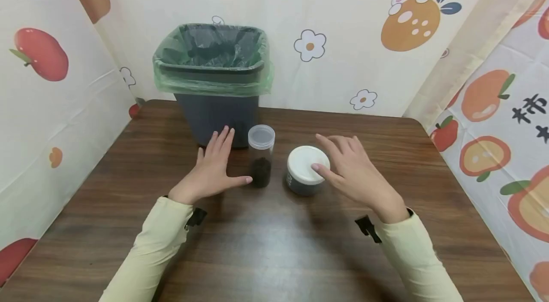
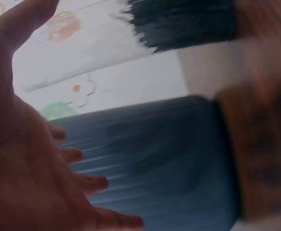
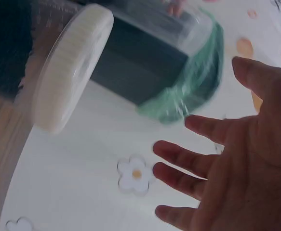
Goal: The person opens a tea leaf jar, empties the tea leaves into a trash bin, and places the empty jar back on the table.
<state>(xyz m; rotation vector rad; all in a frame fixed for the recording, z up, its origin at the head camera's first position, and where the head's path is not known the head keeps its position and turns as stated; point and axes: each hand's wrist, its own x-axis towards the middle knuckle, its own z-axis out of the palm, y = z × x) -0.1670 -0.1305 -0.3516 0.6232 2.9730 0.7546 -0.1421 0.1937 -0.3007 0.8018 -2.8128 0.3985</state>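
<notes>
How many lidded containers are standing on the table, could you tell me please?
2: a tall clear jar beside the left hand, and a short white-lidded tub near the right hand. Any behind the bin would be hidden.

clear plastic canister (image 1: 260, 165), smooth plastic tub (image 1: 302, 168), crinkled plastic liner (image 1: 214, 86), glossy wood-grain table (image 1: 266, 240)

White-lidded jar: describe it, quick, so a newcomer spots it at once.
On the brown table, find the dark bin with a green liner. In the head view, right of the bin's base stands a tall clear container, then the white-lidded jar. The jar is squat and wide with an opaque white lid; its neighbour is slim and see-through.
</notes>
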